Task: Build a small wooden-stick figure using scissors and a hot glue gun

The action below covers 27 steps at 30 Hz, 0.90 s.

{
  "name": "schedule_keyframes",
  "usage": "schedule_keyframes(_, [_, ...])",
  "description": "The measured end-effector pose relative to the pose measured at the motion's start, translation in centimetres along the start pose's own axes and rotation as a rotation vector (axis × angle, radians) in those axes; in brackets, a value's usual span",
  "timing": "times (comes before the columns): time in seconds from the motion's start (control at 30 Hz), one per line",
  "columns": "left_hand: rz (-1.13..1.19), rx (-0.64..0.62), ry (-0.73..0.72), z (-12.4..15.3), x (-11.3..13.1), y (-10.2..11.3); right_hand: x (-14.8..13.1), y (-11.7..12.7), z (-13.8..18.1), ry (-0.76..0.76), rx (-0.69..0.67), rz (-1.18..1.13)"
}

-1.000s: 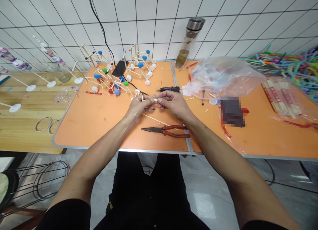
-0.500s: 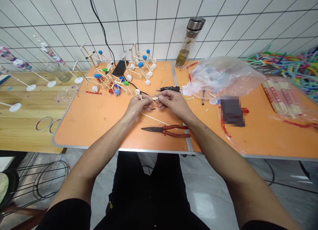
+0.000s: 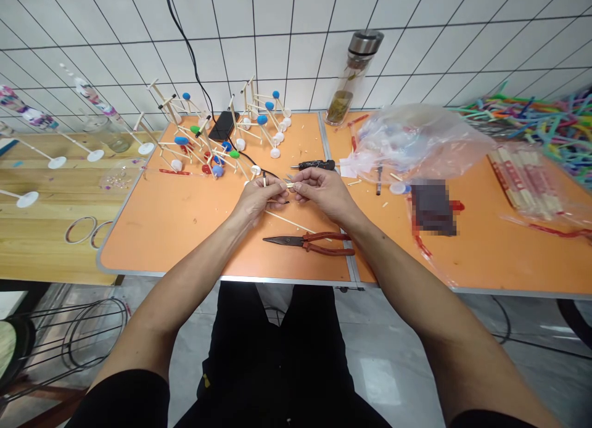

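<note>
My left hand (image 3: 259, 198) and my right hand (image 3: 320, 190) meet over the middle of the orange table (image 3: 176, 230), fingers curled. Together they pinch short thin wooden sticks (image 3: 287, 184); one stick end pokes up from the left fingers. A long wooden stick (image 3: 289, 221) lies on the table just under my hands. Red-handled long-nose pliers (image 3: 311, 243) lie closed in front of my wrists.
Stick-and-bottle-cap models (image 3: 222, 141) stand at the back left beside a black device (image 3: 222, 126) on a cable. A black tool (image 3: 314, 165), a glass bottle (image 3: 351, 76), a clear plastic bag (image 3: 416, 141), packs of sticks (image 3: 527, 181) and coloured straws (image 3: 546, 119) lie right.
Both hands stay together over the same spot; the fingers shift slightly on the small sticks. Nothing else on the table has moved.
</note>
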<state>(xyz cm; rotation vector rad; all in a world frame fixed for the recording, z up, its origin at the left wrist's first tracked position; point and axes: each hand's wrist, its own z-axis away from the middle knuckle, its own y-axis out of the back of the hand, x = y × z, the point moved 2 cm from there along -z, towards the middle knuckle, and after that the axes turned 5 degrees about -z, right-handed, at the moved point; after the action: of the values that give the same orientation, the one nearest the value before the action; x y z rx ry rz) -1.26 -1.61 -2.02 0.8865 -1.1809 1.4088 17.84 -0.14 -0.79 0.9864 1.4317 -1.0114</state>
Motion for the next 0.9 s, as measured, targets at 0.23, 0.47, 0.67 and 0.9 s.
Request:
schedule_keyframes(0.23, [0.042,0.067,-0.079,-0.4,1.2,1.1,-1.5,2.0,-0.1,0.126,0.122,0.070])
schedule_keyframes(0.47, [0.047,0.093,-0.097,-0.8,1.5,1.5,-7.0,3.5,2.7,0.242,0.113,0.575])
schedule_keyframes(0.67, [0.076,0.119,-0.100,-1.1,1.4,1.7,-6.2,2.7,8.8,0.270,-0.346,1.195])
schedule_keyframes(0.9, [0.093,0.110,-0.083,-1.0,1.5,1.5,-1.9,3.2,11.8,0.251,-0.484,1.447])
